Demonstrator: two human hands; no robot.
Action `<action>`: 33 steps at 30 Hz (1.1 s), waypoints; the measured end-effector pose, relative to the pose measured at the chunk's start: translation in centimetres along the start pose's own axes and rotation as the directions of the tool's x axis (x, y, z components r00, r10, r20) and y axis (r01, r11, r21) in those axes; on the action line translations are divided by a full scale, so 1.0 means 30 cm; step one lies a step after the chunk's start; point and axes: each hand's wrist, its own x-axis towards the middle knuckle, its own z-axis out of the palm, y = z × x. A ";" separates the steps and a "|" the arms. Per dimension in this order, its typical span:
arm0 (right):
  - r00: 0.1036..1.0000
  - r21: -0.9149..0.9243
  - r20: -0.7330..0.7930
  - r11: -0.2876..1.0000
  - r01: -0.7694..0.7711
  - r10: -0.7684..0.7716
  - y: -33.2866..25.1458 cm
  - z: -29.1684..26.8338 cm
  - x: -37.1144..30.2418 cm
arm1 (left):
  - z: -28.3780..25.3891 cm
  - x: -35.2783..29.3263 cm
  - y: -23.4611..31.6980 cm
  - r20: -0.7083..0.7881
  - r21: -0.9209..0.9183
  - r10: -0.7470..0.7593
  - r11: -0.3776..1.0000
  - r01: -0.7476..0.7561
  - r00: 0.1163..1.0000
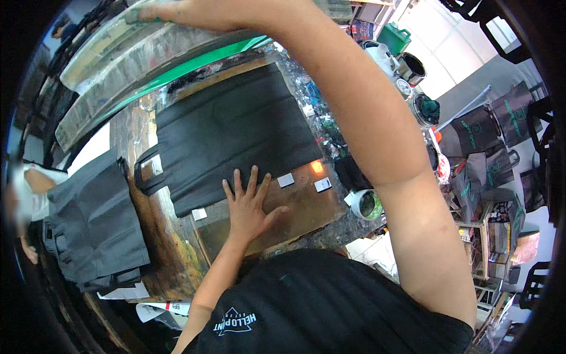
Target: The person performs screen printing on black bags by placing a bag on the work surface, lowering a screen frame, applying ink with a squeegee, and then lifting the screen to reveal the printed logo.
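Note:
My left hand [250,203] lies with fingers spread, the fingertips on the near edge of a black fabric bag [230,124] and the palm over the brown board [265,221]. The bag is spread flat, and its handle [141,172] sticks out to the left. Small white tabs [286,180] sit along the bag's near edge. My right arm reaches across to the far left, where my right hand [168,12] is closed on the top of a raised, paint-stained screen-printing frame [141,56]. The picture's edge cuts off part of that hand. A green strip [194,62] runs along the frame's lower side.
A stack of black bags [100,218] lies at the left, beside another person's partly seen hand [29,251]. Right of the board stand an open tub [367,205], a metal can [411,68] and a green jug [394,39]. More printed black bags [477,130] lie at the far right.

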 end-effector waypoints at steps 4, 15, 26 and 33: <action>1.000 -0.003 -0.024 1.000 0.001 -0.001 0.041 0.028 0.040 | -0.003 -0.009 0.008 -0.017 0.012 0.047 0.999 -0.047 0.999; 0.878 -0.167 -0.468 0.986 0.025 -0.102 0.062 0.160 0.019 | -0.024 0.116 -0.072 -0.125 -0.208 -0.040 0.978 0.013 0.991; 0.872 -0.068 -0.480 0.995 0.077 -0.100 0.073 0.163 0.033 | -0.010 0.195 -0.098 -0.012 0.116 -0.124 0.985 0.125 0.992; 0.857 -0.096 -0.502 0.992 0.080 -0.118 0.088 0.183 0.034 | 0.010 0.198 -0.097 -0.053 0.083 -0.112 0.990 0.116 0.992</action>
